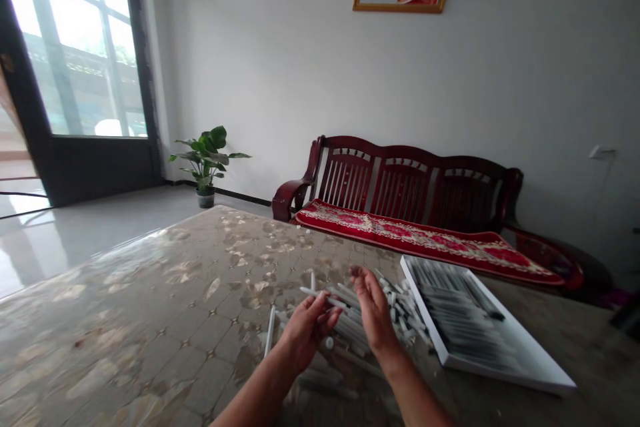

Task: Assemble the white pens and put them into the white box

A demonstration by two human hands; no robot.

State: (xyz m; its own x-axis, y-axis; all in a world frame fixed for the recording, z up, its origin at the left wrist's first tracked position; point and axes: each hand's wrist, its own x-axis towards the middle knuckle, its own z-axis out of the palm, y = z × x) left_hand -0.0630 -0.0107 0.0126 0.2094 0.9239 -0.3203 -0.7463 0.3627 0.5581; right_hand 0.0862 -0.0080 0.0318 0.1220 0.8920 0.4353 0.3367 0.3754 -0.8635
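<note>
Left hand (306, 332) curled, right hand (374, 310) half-open, both apparently raised.

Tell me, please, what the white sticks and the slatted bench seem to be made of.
The white sticks look like smooth matte plastic, judging by their even pale surface, though stiff paper is possible. The bench looks like dark red lacquered wood, with glossy slats and rails.

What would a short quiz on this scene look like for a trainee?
1. True or false: the white sticks lie beside the white-rimmed tray.
2. Which is nearer the tray, the left hand or the right hand?
3. What red thing lies on the wooden bench?

Key: 1. True. 2. The right hand. 3. A red cushion.
</note>
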